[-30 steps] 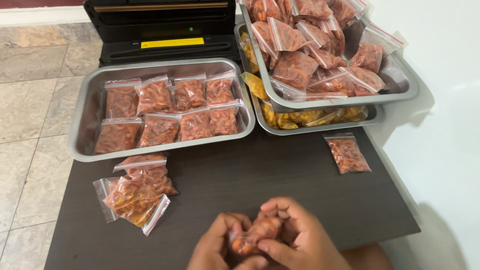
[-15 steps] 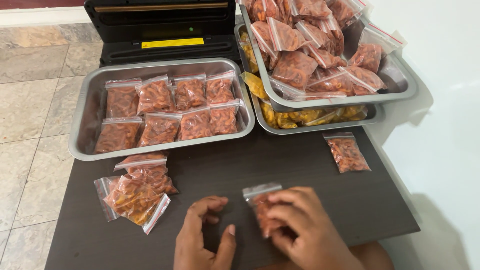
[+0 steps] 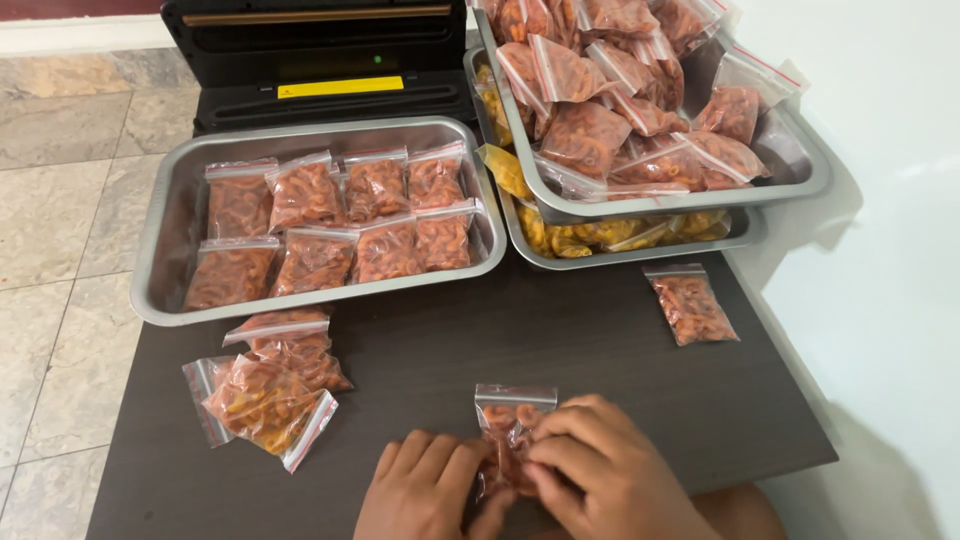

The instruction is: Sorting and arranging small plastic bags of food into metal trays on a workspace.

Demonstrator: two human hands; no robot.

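Both hands rest low on the dark worktop (image 3: 560, 340) at about six o'clock, pressed onto one small clear zip bag of orange-red snack pieces (image 3: 510, 425). The left hand (image 3: 425, 490) lies flat with fingers stretched toward the bag's lower left edge, touching it. The right hand (image 3: 610, 475) curls over the bag's right side, fingers bent and pinching the plastic; only the bag's sealed top strip and upper part show above the knuckles.

At eight o'clock from the hands, a loose heap of filled bags (image 3: 270, 385) lies on the worktop. At ten to eleven o'clock sits a steel tray (image 3: 165, 230) holding two rows of filled bags laid side by side. At one o'clock, two stacked steel trays (image 3: 790, 165) stand: the upper piled with orange-red bags, the lower showing yellow snacks beneath it. A single filled bag (image 3: 692, 305) lies alone at two o'clock, near the worktop's right edge. Behind the trays, at twelve o'clock, stands a black vacuum sealer (image 3: 320, 55) with a yellow strip.
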